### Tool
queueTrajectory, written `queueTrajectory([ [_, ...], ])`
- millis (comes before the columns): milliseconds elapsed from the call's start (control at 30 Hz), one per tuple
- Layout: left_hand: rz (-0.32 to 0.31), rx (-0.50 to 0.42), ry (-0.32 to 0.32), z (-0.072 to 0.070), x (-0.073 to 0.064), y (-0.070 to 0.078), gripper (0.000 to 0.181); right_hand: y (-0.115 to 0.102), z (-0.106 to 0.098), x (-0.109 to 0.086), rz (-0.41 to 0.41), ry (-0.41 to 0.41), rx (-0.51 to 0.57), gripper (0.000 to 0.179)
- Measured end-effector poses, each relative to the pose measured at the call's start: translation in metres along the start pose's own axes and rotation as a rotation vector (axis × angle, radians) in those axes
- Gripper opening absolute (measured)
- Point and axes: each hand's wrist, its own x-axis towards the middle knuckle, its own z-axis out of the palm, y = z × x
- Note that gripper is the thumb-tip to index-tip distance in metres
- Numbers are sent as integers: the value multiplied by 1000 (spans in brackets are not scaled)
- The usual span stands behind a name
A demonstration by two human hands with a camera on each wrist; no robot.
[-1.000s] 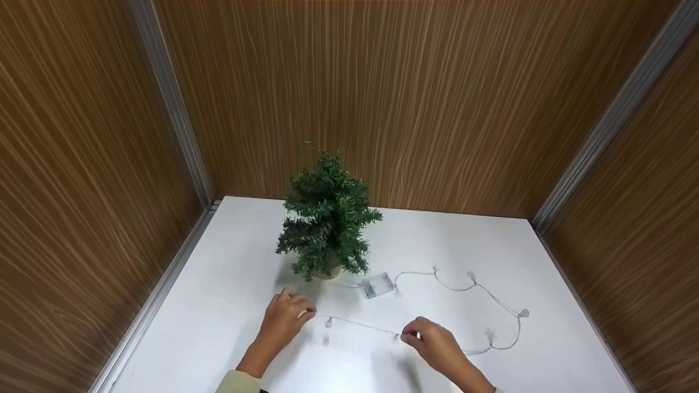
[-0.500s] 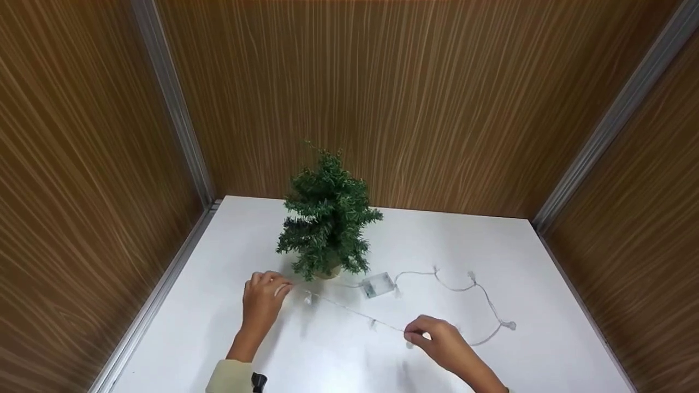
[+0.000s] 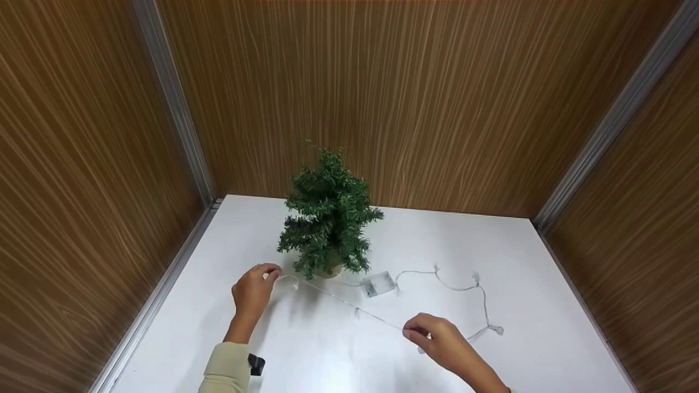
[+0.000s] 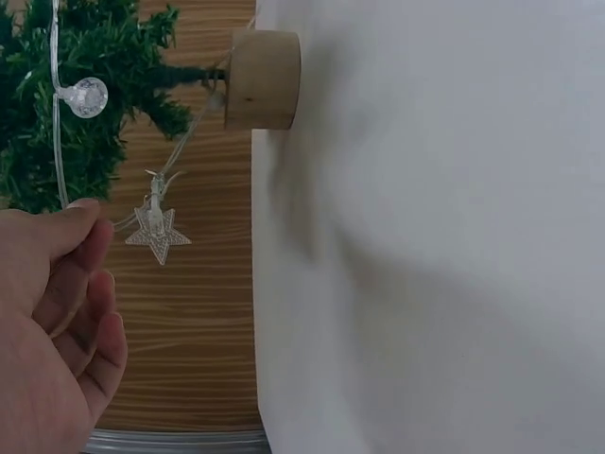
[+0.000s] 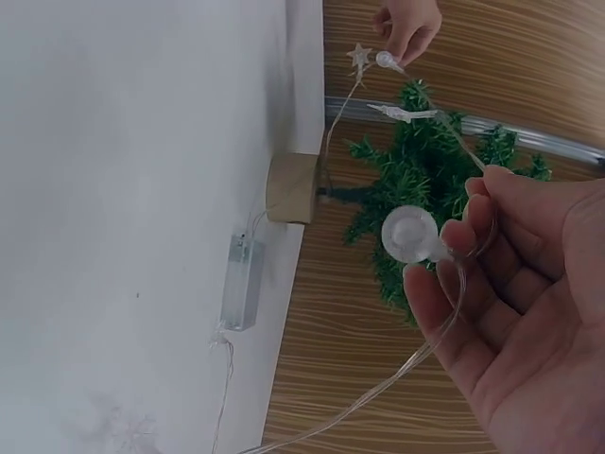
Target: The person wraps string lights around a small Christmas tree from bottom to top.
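Note:
A clear string of lights [image 3: 332, 295] stretches between my two hands, in front of the small green artificial tree [image 3: 330, 213]. Left of the tree's foot, my left hand [image 3: 253, 289] pinches the string between thumb and forefinger. Close to those fingertips hang a star-shaped light [image 4: 159, 235] and a round bulb [image 4: 87, 97]. My right hand [image 3: 438, 339] pinches the string lower and to the right, with another round bulb [image 5: 410, 235] against its fingers. From there the string runs across the table to the clear battery box [image 3: 378, 284], right of the tree's wooden base [image 4: 263, 80].
The white table [image 3: 306, 355] is bounded by wood-grain panels at the back [image 3: 426, 109] and both sides. Grey metal rails [image 3: 180, 114] line the corners. Loose string with several small lights curves over the table's right part.
My left hand has moved left and away from me, past the tree's foot, drawing the string along. The right hand has barely shifted, and the loose loop at right has grown smaller.

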Motion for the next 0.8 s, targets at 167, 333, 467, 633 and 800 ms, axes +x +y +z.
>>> queueTrajectory([
  [167, -54, -38, -2, 0, 8, -3, 11, -2, 0, -2, -21, -4, 15, 11],
  [333, -80, -74, 19, 0, 19, -5, 13, -2, 1, -2, -36, 14, 72, 9],
  [467, -109, -115, 43, -1, 27, -6, 15, -4, 0, -4, -43, 35, 72, 4],
  [633, -142, -160, 54, -2, 37, -4, 18, -7, -4, -8, -42, 40, 54, 12],
  [800, -156, -188, 41, -1, 45, 1, 20, -16, -4, -15, -108, 13, 118, 13],
])
